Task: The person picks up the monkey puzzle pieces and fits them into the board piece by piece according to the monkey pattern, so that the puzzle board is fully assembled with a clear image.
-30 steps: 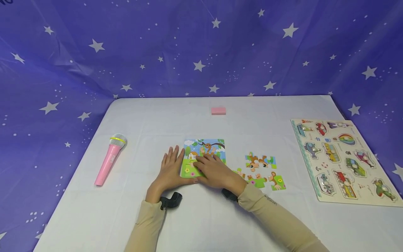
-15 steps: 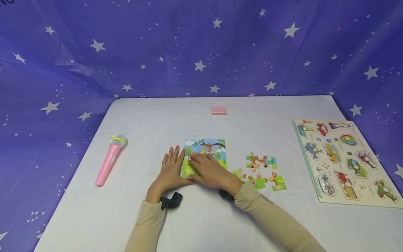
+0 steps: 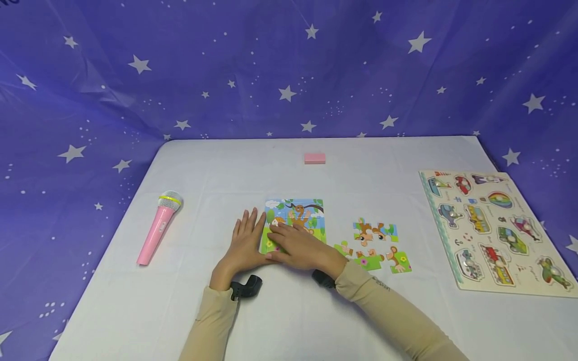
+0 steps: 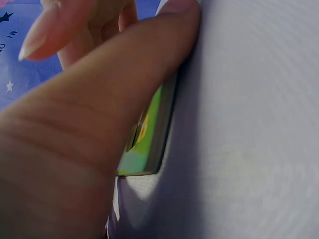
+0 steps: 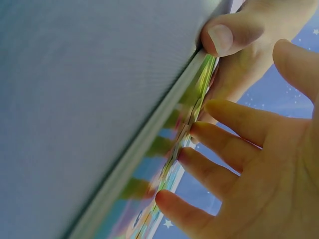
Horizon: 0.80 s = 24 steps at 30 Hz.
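A square jigsaw puzzle point(image 3: 316, 233) showing a monkey, a house and grass lies on the table at the centre. My left hand point(image 3: 244, 243) lies along its left side, fingers extended, with the thumb reaching along the near edge. Spread over the lower left of the puzzle is my right hand point(image 3: 302, 246), partly hiding the picture. In the right wrist view the right hand's straight fingertips point(image 5: 167, 199) touch the puzzle surface. The left wrist view has the left thumb point(image 4: 99, 94) across the puzzle's corner point(image 4: 152, 142). Several loose jigsaw pieces point(image 3: 372, 262) lie to the right.
A pink toy microphone point(image 3: 156, 233) lies at the left. A small pink block point(image 3: 314, 159) sits near the back. A white board point(image 3: 469, 245) with vehicle-shaped pieces occupies the right side. Behind the white table point(image 3: 226, 170) hangs a purple starry cloth point(image 3: 253, 60).
My right hand has shifted left and slightly down across the puzzle, uncovering more of its right side and the house. My left hand stays in place. The loose pieces look unchanged.
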Tool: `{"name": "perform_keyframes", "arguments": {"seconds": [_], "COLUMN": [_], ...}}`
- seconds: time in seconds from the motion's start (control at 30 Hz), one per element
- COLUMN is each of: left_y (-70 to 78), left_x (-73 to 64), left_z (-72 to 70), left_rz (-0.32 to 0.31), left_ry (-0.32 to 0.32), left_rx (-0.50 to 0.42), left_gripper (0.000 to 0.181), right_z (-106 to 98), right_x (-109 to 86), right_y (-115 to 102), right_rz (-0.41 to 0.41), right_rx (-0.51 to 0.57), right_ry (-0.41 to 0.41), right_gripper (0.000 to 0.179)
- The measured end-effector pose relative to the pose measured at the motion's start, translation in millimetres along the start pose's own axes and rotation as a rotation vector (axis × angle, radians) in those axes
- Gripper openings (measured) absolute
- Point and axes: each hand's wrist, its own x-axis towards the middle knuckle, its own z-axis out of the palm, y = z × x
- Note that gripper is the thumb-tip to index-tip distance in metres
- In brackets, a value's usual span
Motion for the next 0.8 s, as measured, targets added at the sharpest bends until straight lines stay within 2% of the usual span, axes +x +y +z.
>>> {"name": "perform_keyframes", "arguments": {"seconds": [0.13,0.37,0.5,0.67,0.8], "left_y": [0.2,1.3,2.9,3.1,3.0], "left_x": [-0.5,0.9,1.8,1.3,0.4], "left_z": [0.3,2.7,2.6,2.9,3.1], "left_rz": [-0.003,-0.007,-0.018,-0.032,-0.034], "left_ry": [0.016,0.037,0.032,0.025,0.031], "left_rx": [-0.008,-0.01,-0.029,-0.055,-0.056], "left_gripper": [0.114,0.118,0.12,0.119,0.118], "right_z": [2,-3,-13,-28,-39], "right_x": [1.6,-2.7,-13.1,-34.3,-55.7], "right_y": [4,14,26,52,77], "right_rz": [-0.023,-0.05,-0.003,0.08,0.192], "right_rx": [0.024,0.059,0.087,0.12,0.152], "right_ry": [0.039,0.179,0.23,0.284,0.303], "right_gripper": [0.057,0.05,0.046,0.039,0.035]}}
